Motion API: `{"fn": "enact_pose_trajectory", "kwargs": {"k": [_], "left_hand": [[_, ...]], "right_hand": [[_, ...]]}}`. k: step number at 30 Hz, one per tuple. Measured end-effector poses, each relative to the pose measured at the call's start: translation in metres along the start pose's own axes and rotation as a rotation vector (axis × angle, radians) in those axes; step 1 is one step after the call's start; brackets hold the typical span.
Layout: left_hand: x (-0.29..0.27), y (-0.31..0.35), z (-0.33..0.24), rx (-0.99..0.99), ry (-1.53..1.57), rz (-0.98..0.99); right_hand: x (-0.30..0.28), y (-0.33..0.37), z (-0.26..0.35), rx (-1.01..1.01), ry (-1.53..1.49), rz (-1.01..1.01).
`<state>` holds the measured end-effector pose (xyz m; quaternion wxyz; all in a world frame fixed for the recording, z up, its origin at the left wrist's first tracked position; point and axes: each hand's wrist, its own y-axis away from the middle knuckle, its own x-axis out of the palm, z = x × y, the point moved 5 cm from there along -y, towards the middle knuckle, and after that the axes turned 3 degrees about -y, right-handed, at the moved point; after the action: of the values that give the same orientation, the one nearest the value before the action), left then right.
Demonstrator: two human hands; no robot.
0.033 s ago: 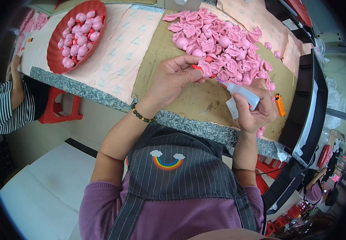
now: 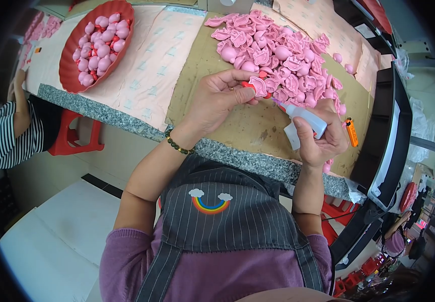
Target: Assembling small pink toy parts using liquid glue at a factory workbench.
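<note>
Between the thumb and fingers of my left hand [image 2: 216,100] is a small pink molded plastic piece [image 2: 259,86] with a hollow, wavy-rimmed face. Bits of red show beside it, partly hidden by my fingers. My right hand [image 2: 324,135] is wrapped round a small translucent squeeze bottle [image 2: 310,122]. The bottle's thin purplish nozzle [image 2: 278,102] points at the pink piece, close to its lower right edge; whether they touch I cannot tell. Just beyond both hands lies a heap of similar pink pieces [image 2: 290,58], some hollow and some rounded, on brown cardboard [image 2: 242,123].
A red fluted bowl [image 2: 68,70] of pink rounded parts stands at the left. An orange lighter [image 2: 351,132] lies right of my right hand, before a black tray-like frame [image 2: 378,136]. Granite [image 2: 247,158] edges the table. A striped-sleeved person [image 2: 13,131] is at far left.
</note>
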<state>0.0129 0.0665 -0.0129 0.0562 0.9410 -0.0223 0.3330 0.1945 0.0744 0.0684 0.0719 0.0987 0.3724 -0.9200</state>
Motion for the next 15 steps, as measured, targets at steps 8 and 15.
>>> {"fn": "enact_pose_trajectory", "kwargs": {"k": [8,15], "left_hand": [[-0.0017,-0.0004,0.0008,-0.002,0.001,0.006],[-0.0024,-0.0005,0.0021,-0.018,0.011,0.001]], "right_hand": [[0.0004,-0.0011,0.0007,0.0,0.001,-0.001],[0.0005,-0.0012,0.0001,-0.025,-0.003,0.01]]}}
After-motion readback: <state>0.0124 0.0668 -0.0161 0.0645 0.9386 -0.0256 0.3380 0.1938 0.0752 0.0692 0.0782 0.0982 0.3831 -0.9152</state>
